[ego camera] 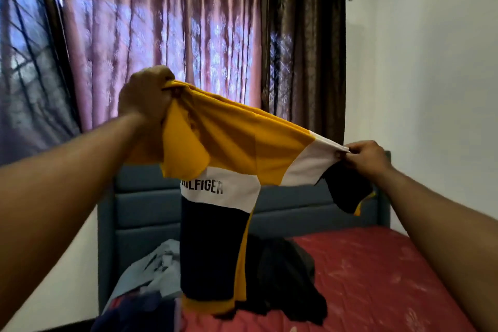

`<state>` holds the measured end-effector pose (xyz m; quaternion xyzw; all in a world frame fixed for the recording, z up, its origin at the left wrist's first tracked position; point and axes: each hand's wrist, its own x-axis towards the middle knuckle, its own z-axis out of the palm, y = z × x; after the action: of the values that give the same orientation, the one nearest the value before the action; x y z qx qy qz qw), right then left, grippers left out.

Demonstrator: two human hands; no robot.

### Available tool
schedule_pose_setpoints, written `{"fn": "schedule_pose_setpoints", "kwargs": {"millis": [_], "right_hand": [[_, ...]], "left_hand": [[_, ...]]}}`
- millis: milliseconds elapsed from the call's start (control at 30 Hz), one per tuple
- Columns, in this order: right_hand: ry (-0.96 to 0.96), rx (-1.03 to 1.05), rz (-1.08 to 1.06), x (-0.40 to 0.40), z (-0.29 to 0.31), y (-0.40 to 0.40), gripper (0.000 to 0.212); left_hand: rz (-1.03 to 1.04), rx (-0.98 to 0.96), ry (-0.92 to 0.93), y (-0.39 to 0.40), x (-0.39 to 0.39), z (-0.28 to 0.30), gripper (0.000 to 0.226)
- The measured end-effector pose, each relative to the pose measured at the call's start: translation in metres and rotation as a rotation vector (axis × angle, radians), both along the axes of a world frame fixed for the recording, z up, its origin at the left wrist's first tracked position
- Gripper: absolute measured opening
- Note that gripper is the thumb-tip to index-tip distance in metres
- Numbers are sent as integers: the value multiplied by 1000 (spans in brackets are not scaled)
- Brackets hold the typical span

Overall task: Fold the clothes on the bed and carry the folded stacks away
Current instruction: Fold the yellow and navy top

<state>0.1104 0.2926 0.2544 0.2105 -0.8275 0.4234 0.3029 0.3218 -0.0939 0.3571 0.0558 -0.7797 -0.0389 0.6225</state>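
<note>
A yellow, white and navy shirt (229, 143) with black lettering hangs stretched in the air above the bed. My left hand (144, 97) grips one bunched yellow end, raised high. My right hand (363, 156) pinches the white edge at the other end, lower and to the right. The shirt's navy part droops down to the red mattress (377, 277). Behind it lie a black garment (285, 277) and a pale grey-blue garment (153, 269), with dark blue cloth (134, 312) at the near left edge.
A blue padded headboard (142, 210) stands behind the bed. Purple and brown curtains (188, 35) cover the window beyond. A white wall (431, 89) runs along the right side of the bed.
</note>
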Motion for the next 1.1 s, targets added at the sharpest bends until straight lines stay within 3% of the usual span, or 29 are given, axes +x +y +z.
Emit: {"fn": "schedule_pose_setpoints", "kwargs": {"millis": [100,233,300,367,467,567,633,700,800,867,900,967,1033,1100], "right_hand": [[-136,182,18,18,-82,11,20],[-353,405,33,69,-255,17,17],[-465,511,32,93,-358,23,16],[-629,544,25,122,-462,27,18],[-708,470,-20,148,-541,36,31],[-717,472,-38,147,-539,39,32],[-713,430,-69,143,-534,35,31],[-759,475,-101,148,-539,28,28],[-812,603,-148,152,-544,25,30],[-797,647,-155,150,-542,26,43],[-762,647,-165,150,-541,26,39],[-763,536,-174,150,-540,26,27],[-788,377,-171,151,-543,27,29],[-828,130,-167,153,-543,26,31]], "left_hand": [[-76,-213,-282,-6,50,-117,19],[-73,-458,-716,-3,125,-339,21],[-73,-492,-948,5,156,-455,15],[-54,-494,-1281,21,192,-555,22],[-80,-401,-1633,45,241,-641,30],[-114,-171,-1697,54,258,-667,76],[-36,-159,-1618,65,262,-664,82],[-58,-128,-1606,83,264,-653,74],[14,-79,-1737,96,249,-645,51],[35,-221,-1547,104,235,-638,37],[45,-259,-1495,109,229,-639,38],[13,-249,-1405,127,215,-641,48],[-87,-114,-1475,150,197,-650,71],[-134,-72,-1529,174,182,-662,79]]}}
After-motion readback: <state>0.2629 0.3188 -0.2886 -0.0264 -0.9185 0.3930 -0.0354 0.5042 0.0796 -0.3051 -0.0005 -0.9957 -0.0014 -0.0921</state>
